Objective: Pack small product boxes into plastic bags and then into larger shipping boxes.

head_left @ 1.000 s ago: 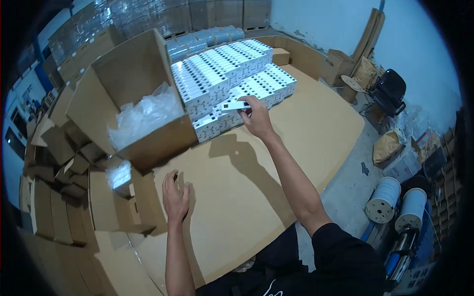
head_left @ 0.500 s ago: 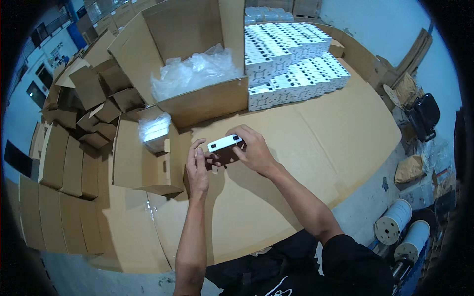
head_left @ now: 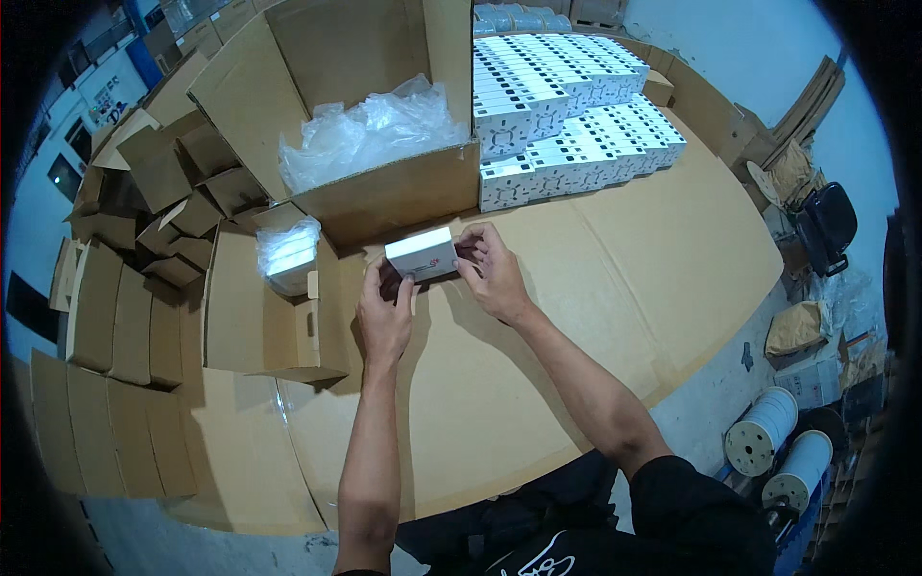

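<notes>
A small white box (head_left: 421, 254) with a little red mark and fine print is held up over the cardboard-covered table. My left hand (head_left: 386, 307) grips its left end, thumb on the near face. At the right end my right hand (head_left: 493, 276) pinches it between thumb and fingers. Just left of my left hand stands an open brown carton (head_left: 235, 307), in which white boxes wrapped in clear plastic (head_left: 289, 254) sit. Behind the held box is a bigger open carton (head_left: 394, 197) filled with crumpled clear plastic bags (head_left: 375, 134).
Stacked rows of white boxes (head_left: 576, 144) stand at the back right. Empty brown cartons (head_left: 192, 182) crowd the left, with closed-looking cartons (head_left: 120, 422) lined up nearer. On the floor to the right are white cable spools (head_left: 764, 427) and a black chair (head_left: 824, 226).
The white box has been turned, so a printed broad face now shows instead of its narrow side with dark squares. Both hands rose slightly, and my left hand has closed on the box's end.
</notes>
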The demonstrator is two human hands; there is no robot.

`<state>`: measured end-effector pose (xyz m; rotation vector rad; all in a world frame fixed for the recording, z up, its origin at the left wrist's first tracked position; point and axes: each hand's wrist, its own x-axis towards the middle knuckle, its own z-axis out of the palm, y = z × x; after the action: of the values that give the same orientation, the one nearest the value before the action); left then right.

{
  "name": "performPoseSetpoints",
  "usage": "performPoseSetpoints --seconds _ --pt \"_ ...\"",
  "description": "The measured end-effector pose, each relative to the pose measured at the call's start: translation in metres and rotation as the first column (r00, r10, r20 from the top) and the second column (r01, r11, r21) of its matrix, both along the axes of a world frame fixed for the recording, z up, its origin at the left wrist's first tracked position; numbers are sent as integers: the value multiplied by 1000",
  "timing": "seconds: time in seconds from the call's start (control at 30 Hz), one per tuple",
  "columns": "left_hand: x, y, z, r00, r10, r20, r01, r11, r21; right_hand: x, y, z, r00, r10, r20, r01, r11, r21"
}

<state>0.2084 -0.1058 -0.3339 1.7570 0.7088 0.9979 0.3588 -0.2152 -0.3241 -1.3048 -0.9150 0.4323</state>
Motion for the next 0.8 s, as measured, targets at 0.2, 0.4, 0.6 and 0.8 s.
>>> performPoseSetpoints --seconds 0.2,0.4,0.6,0.8 --pt "3 -11 20 991 -30 -134 35 999 36 8 -8 -2 995 -24 99 33 995 -92" --pt "1 -11 19 991 -27 -128 35 998 56 6 -9 1 995 3 103 12 989 -147" --pt "3 -13 18 1000 15 12 -16 995 98 12 -10 -5 997 15 70 -9 996 -86" --pt "-4 -9 56 976 170 135 -211 888 409 18 -8 -22 992 -113 -55 112 994 -23"
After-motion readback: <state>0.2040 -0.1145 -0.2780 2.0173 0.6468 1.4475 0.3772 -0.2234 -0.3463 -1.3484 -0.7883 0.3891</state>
